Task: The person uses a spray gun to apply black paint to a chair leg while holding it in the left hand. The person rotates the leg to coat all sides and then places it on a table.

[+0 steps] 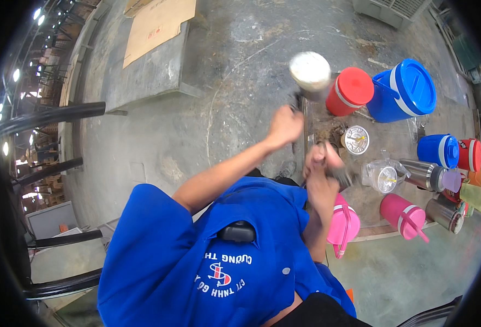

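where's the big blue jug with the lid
In the head view it stands upper right, the big blue jug on the low board, right beside the red jug.

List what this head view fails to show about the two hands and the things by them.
- Left hand: motion-blurred, fist seen from behind; what it grips is unclear.
- Silver round-topped thing above it: blurred, so its kind cannot be told.
- Right hand: fingers closed over a small dark item, mostly hidden.
- Pink jug: partly behind the right forearm.
- Cups at the right rim: squeezed by fisheye, too small.

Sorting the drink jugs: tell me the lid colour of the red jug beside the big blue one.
Red, matching its body; the red jug shows best in the head view.
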Demonstrator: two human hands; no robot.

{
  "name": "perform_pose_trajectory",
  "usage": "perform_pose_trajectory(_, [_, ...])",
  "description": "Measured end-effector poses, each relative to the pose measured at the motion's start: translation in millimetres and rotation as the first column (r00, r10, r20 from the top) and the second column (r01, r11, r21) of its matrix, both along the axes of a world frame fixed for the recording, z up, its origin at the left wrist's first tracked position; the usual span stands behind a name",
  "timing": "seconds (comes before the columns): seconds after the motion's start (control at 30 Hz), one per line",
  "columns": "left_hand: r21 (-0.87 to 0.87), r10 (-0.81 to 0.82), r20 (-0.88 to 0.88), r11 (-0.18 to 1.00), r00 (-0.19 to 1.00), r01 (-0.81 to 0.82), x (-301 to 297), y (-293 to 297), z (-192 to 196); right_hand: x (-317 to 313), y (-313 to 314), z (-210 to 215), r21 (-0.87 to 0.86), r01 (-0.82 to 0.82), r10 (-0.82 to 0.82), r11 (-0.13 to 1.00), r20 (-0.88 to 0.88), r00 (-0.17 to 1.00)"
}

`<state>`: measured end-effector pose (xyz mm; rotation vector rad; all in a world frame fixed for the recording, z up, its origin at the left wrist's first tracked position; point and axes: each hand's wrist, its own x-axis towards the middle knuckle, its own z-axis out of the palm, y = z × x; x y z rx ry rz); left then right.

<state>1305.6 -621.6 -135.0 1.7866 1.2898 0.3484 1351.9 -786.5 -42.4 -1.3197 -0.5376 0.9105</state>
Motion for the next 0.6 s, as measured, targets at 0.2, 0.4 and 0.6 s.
perform_pose_trajectory(0.2, [0.058, 0.241, 0.089, 0.967, 0.966, -0.247, -53.6, 102.8, 76.4, -18.0, 79.9, -99.0, -0.034, -0.095, 0.098, 0.995, 0.101, 0.990])
perform_pose_trajectory(0.4, [-0.069, 0.439, 0.339, 0.894, 0.832, -0.443, -105.8, 158.3, 128.4, -39.6, 154.0, -101.8, -0.386, -0.481, 0.565, 0.787, 0.136, 0.814])
perform_pose_trajectory(0.6, [-0.113, 0.507, 0.435, 0.851, 0.744, -0.513, -136.1, 211.6, 112.6, -65.7, 241.6, -104.3, -0.417, -0.563, 0.673, 0.713, 0.181, 0.718])
